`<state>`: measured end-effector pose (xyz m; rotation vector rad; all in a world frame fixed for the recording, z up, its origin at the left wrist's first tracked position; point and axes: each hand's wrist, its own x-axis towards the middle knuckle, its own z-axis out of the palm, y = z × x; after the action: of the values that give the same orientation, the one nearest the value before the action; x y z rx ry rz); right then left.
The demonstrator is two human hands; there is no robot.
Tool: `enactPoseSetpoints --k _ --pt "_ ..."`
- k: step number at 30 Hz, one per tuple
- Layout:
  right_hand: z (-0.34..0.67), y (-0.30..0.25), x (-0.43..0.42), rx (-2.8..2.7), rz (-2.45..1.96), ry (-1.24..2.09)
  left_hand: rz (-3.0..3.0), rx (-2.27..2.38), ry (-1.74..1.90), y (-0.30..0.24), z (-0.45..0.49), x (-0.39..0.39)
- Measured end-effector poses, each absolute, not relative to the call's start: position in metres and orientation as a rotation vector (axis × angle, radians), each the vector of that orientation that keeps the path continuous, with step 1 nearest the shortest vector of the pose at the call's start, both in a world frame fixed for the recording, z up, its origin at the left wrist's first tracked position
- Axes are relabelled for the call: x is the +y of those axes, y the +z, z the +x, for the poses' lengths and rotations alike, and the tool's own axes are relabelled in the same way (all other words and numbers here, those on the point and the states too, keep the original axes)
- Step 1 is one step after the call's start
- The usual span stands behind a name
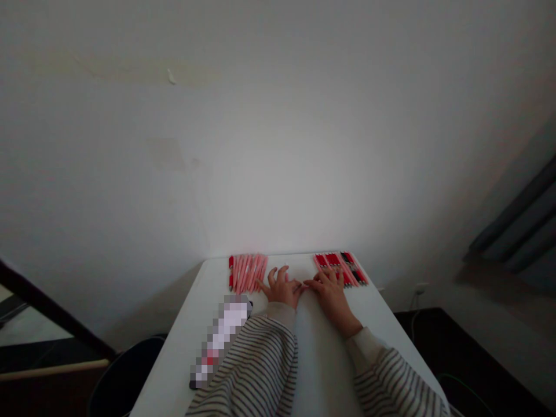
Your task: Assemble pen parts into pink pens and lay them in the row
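My left hand (283,291) and my right hand (332,294) meet fingertip to fingertip over the table. The left thumb and forefinger are pinched together, while its other fingers spread up and outward. My right thumb and forefinger close toward the same spot, its other fingers bent over the near edge of the right group of pens. A small pinkish, thin piece (304,286) seems to lie between the fingertips, too small to name. Left of my hands lies a bunch of pink pens (249,272), with red pieces (231,272) beside it. Pink pens with red and black parts (359,274) lie at right.
A long blurred-out object with dark ends (226,333) lies on the white table (174,347) by my left forearm. The wall (282,145) stands behind the table. A dark round container (125,376) is at lower left, a socket with cables (421,286) at right.
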<state>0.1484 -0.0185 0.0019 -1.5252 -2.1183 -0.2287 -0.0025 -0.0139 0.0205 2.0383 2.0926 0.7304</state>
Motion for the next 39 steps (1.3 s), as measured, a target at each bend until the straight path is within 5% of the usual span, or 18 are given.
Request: enactPoseSetpoints --k 39 --pt "0.173 -0.020 0.002 -1.737 -1.428 -0.086 1.999 2.102 0.774 0.016 -0.002 -0.011"
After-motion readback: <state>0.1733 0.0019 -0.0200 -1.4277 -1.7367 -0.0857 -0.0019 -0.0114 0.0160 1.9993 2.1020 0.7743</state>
